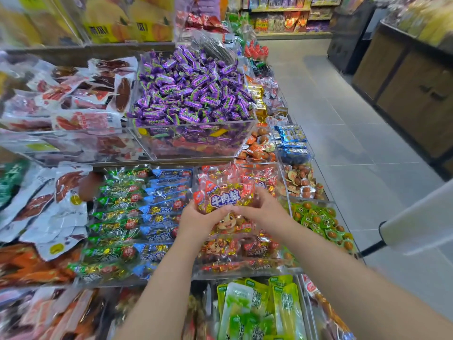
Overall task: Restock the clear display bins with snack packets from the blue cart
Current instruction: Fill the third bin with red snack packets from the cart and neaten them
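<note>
Both my hands hold one red snack packet with a cartoon face, over a clear display bin of the same red packets. My left hand grips its lower left edge. My right hand grips its right side, fingers curled round it. The packet sits upright on the pile in the bin. The blue cart is not in view.
Left of the bin lie rows of green packets and blue packets. Above stands a clear bin of purple candies. Green pouches fill a bin below. The tiled aisle runs on the right, with a white roll nearby.
</note>
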The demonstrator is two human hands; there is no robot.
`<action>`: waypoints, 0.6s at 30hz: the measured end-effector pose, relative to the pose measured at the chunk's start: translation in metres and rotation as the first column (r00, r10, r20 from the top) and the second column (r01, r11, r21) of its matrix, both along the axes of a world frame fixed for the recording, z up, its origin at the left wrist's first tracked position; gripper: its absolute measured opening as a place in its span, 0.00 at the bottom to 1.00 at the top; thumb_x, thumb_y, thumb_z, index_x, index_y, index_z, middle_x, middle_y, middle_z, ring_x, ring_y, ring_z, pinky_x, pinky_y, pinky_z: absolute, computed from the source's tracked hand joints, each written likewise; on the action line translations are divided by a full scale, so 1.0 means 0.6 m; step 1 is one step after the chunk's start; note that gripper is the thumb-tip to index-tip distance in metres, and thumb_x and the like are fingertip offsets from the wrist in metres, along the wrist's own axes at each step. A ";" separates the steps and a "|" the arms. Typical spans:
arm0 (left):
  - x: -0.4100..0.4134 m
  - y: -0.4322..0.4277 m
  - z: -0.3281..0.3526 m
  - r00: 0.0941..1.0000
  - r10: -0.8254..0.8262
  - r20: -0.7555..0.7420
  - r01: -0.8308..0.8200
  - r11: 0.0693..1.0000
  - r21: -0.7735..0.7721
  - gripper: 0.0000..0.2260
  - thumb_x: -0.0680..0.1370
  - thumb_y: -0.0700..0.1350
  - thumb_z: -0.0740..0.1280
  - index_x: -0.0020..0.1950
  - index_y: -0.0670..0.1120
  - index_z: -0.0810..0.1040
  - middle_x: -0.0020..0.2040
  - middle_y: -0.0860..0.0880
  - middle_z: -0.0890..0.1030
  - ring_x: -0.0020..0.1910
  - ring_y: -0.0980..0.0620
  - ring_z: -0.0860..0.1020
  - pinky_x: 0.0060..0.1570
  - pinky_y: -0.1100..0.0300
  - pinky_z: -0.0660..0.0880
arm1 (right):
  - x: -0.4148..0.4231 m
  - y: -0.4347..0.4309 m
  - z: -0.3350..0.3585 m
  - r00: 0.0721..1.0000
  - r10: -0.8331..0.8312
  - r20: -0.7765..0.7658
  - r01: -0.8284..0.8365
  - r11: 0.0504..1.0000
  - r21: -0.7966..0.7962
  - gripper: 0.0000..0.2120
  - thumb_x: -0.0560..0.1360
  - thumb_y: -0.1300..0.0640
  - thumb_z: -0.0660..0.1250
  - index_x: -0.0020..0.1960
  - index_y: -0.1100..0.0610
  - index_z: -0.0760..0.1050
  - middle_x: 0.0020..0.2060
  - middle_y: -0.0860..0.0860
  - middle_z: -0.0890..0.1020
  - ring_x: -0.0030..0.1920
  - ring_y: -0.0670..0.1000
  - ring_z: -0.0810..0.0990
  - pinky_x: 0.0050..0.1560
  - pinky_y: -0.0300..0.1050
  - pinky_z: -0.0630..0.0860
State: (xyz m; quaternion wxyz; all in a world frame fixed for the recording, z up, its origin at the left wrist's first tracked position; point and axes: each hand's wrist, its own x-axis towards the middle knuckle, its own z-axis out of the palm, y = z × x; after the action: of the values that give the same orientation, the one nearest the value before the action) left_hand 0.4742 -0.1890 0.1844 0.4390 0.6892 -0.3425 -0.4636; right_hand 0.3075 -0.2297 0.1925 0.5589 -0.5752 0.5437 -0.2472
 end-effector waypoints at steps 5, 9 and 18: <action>-0.013 0.001 -0.002 0.988 -0.055 0.142 0.053 0.998 0.017 0.22 0.60 0.64 0.76 0.48 0.56 0.76 0.46 0.58 0.82 0.42 0.61 0.79 0.33 0.65 0.73 | -0.041 -0.005 0.022 1.000 -0.001 0.011 0.003 0.978 -0.207 0.49 0.60 0.49 0.80 0.70 0.35 0.53 0.62 0.45 0.71 0.58 0.46 0.73 0.58 0.47 0.75; -0.024 -0.008 -0.005 0.950 -0.134 0.281 0.125 0.991 0.049 0.39 0.67 0.67 0.68 0.69 0.43 0.71 0.64 0.44 0.77 0.61 0.45 0.76 0.57 0.51 0.74 | -0.071 -0.024 0.045 0.961 0.156 -0.229 -0.210 0.948 -0.238 0.26 0.61 0.51 0.80 0.49 0.34 0.70 0.45 0.41 0.78 0.43 0.42 0.77 0.41 0.36 0.74; 0.008 -0.013 -0.007 0.968 0.094 0.233 -0.104 0.994 0.034 0.38 0.73 0.69 0.59 0.64 0.36 0.74 0.56 0.38 0.80 0.54 0.41 0.79 0.58 0.43 0.74 | -0.104 -0.102 0.020 0.752 0.087 -0.654 -0.326 0.910 -0.255 0.17 0.63 0.54 0.78 0.42 0.48 0.70 0.37 0.44 0.74 0.38 0.48 0.74 0.31 0.39 0.65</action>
State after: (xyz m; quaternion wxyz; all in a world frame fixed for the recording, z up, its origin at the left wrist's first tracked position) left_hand 0.4791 -0.1969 0.1804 0.4027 0.7646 -0.3456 -0.3657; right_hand 0.2451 -0.2908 0.2043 0.2565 -0.7723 0.5769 -0.0698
